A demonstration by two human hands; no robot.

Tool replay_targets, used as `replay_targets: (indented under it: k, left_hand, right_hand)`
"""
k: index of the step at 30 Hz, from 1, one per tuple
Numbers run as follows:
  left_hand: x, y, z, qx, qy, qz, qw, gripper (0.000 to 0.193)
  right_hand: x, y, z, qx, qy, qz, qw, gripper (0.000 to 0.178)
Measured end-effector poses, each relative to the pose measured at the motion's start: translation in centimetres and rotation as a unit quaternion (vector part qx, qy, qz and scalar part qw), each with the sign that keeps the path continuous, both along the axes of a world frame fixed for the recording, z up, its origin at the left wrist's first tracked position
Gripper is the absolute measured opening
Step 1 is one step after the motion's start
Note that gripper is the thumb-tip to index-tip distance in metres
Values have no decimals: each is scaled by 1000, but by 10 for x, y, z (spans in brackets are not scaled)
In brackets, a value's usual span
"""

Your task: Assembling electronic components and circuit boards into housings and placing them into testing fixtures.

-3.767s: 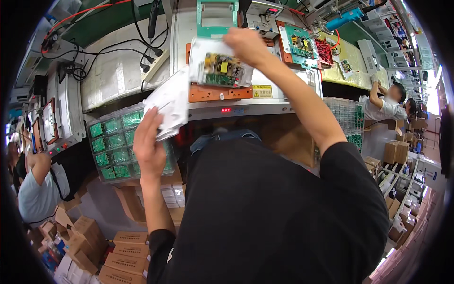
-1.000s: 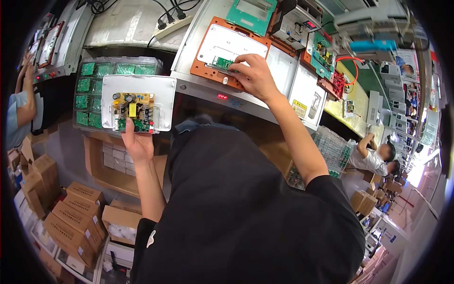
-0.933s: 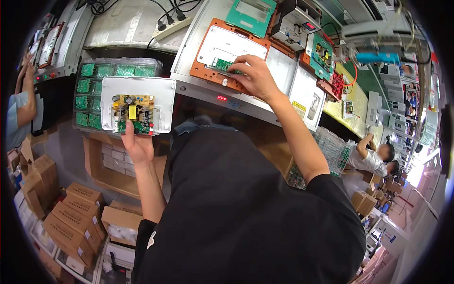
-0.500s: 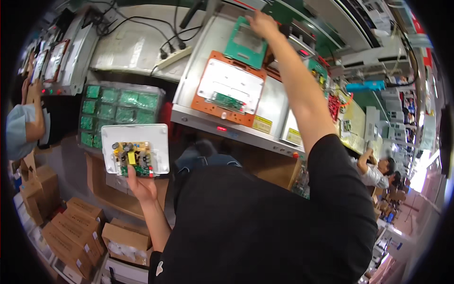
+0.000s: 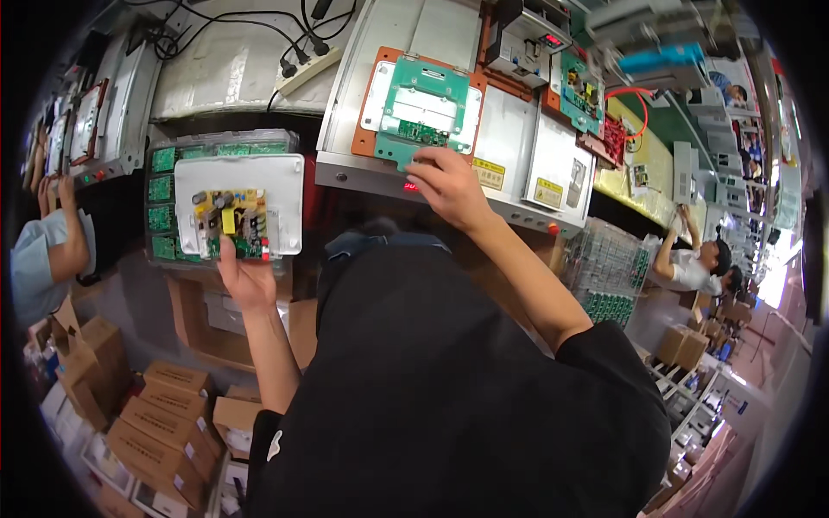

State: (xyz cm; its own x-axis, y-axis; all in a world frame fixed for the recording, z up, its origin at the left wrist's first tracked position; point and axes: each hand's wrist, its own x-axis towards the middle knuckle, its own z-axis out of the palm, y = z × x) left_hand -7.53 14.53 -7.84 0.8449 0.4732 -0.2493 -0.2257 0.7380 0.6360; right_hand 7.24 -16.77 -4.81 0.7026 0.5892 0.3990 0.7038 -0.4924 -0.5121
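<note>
Holding a white cover, left of the counter

My left hand clamps its near edge, thumb on the circuit board it carries, other fingers mostly hidden beneath. From over here I judge the cover light and stiff, the board fragile; best gripped by the rim. My right hand has fingers against the green frame on the orange fixture; whether they pinch, I can't tell.

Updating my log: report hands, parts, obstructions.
Left hand holds white cover, board on it. Right hand at green frame's near edge. Frame partly covers white panel.
</note>
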Motion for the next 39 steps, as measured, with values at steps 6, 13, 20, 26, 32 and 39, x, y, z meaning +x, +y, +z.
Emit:
replay_targets:
  k: [6,13,20,26,32,39]
  left_hand:
    - [30,-5,21,-15,-12,-64,998,48]
    - [54,-52,49,-33,-79,-60,994,48]
    - [70,-73,71,-42,-97,-110,988,50]
    - [60,-50,35,-137,-89,-218,962,49]
    - [59,-52,8,-144,-72,-293,942,51]
    - [59,-79,11,-85,-74,-272,956,49]
  right_hand:
    - [21,-9,-13,-2,83,-11,996,20]
    - [21,3,-8,-70,49,-136,987,14]
    - [-9,44,89,191,124,-145,963,11]
    - [-22,-7,84,162,131,-231,950,12]
    - [21,-236,42,70,-52,-481,873,15]
    - [93,-297,-14,-216,59,-461,858,17]
